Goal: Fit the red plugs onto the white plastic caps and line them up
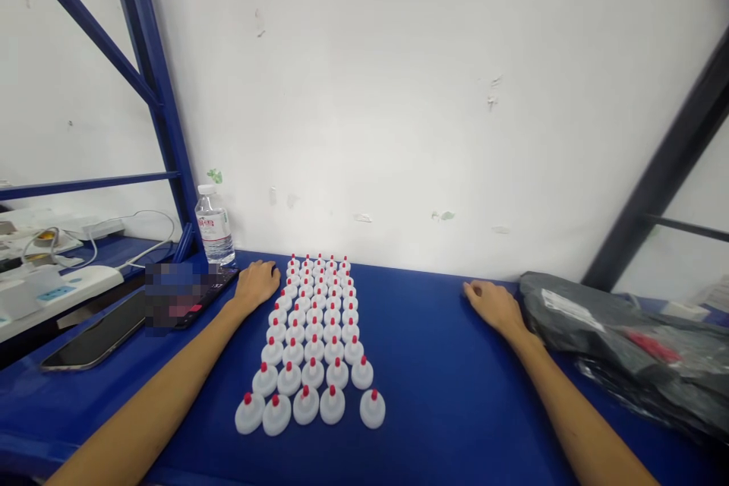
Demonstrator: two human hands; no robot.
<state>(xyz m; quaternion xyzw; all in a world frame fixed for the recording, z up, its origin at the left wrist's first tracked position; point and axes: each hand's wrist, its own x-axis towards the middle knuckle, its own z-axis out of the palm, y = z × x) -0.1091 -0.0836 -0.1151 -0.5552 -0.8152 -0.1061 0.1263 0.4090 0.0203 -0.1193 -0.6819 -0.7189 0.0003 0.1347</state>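
Small white dome-shaped caps with red tips (313,349) stand upright on the blue table (421,387), lined up in several rows from near the front edge to the wall. The nearest row has a wider gap before its rightmost cap. My left hand (258,286) rests on the table just left of the far rows, fingers loosely curled in, with nothing visible in it. Well to the right of the caps, my right hand (494,305) lies on the table in a loose curl beside a dark grey plastic bag, also with nothing visible in it.
A water bottle (215,228) stands by the wall at the left. A phone (94,334) and a partly blurred dark item (213,288) lie near my left forearm. The grey bag (620,334) lies at right. Blue posts (162,121), power strips (74,292) and cables border the left.
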